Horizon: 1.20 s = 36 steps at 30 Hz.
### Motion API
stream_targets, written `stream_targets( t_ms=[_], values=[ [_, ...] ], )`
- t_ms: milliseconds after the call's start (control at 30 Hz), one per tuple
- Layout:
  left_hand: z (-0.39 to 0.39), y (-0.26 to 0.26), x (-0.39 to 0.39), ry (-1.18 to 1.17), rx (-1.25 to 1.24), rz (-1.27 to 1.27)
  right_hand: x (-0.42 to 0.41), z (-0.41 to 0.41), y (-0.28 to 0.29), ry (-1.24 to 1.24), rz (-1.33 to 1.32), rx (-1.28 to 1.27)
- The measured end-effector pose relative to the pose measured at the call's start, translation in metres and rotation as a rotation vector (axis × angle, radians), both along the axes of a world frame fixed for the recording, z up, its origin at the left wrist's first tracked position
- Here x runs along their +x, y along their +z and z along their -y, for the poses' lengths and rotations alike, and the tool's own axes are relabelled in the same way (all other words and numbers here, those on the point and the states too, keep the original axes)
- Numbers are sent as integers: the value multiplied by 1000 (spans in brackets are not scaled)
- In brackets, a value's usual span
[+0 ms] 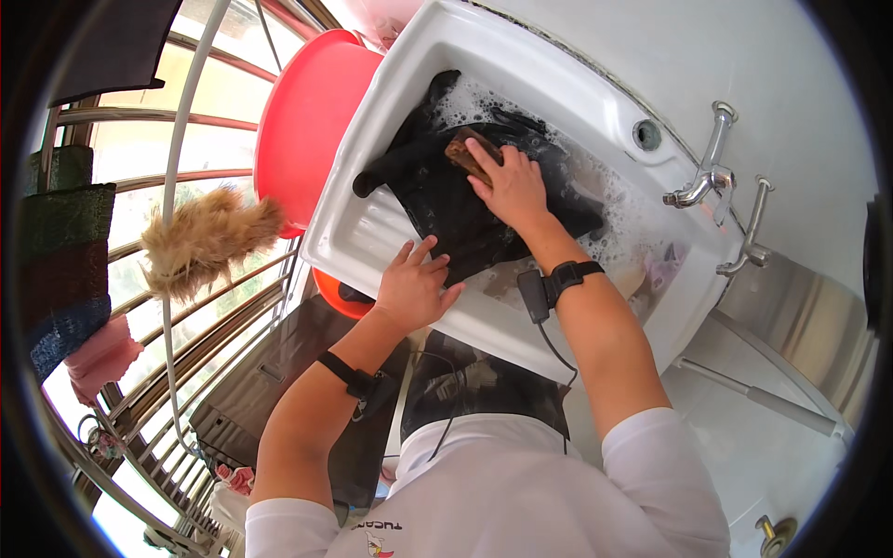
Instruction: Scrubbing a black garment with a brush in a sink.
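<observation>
Black wet cloth, apparently a garment (446, 202), lies spread over the ribbed washboard slope of a white ceramic laundry sink (446, 314) and into its suds. My right hand (515, 187) grips a brown scrubbing brush (462, 150) and presses it on the cloth; the brush's underside is hidden. My left hand (415, 286) rests with fingers apart at the sink's near edge, its fingertips at the cloth's lower left border. Soapy water (614, 202) fills the basin's right part, with pale and purplish cloth (663, 268) in it.
Two metal taps (704, 185) (750, 258) are mounted on the right wall. A red plastic basin (314, 125) stands beyond the sink's left side, with an orange container (335, 296) below. A fluffy tan duster (209, 240) hangs by the window bars. A cable dangles from the right wristband.
</observation>
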<state>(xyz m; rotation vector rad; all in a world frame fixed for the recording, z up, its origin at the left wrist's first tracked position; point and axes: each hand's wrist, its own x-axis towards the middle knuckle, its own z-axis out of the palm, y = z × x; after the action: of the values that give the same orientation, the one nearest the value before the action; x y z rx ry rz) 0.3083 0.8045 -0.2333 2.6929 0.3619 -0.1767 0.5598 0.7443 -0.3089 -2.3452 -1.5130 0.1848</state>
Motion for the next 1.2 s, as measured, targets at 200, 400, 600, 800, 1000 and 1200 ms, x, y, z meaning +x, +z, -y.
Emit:
stream_targets(
  t_ms=[200,400,600,800,1000,1200],
  values=[
    [-10,-7,-7,-10,-96,50,29,69,-27,-217,-235,-76],
    [-18,-7,-15,0,-105,105,-11,117,-5,-371,-358,-302],
    [-8,5,-16,220,66,116,-71,94,47,-62,-166,-195],
    [-3,0,-21,179,20,119,-31,1,29,91,14,-135],
    [-40,2,-34,241,89,83,-10,16,18,-246,-78,-205],
    [-45,-8,-36,117,54,190,7,87,-22,-434,16,-215]
  ],
)
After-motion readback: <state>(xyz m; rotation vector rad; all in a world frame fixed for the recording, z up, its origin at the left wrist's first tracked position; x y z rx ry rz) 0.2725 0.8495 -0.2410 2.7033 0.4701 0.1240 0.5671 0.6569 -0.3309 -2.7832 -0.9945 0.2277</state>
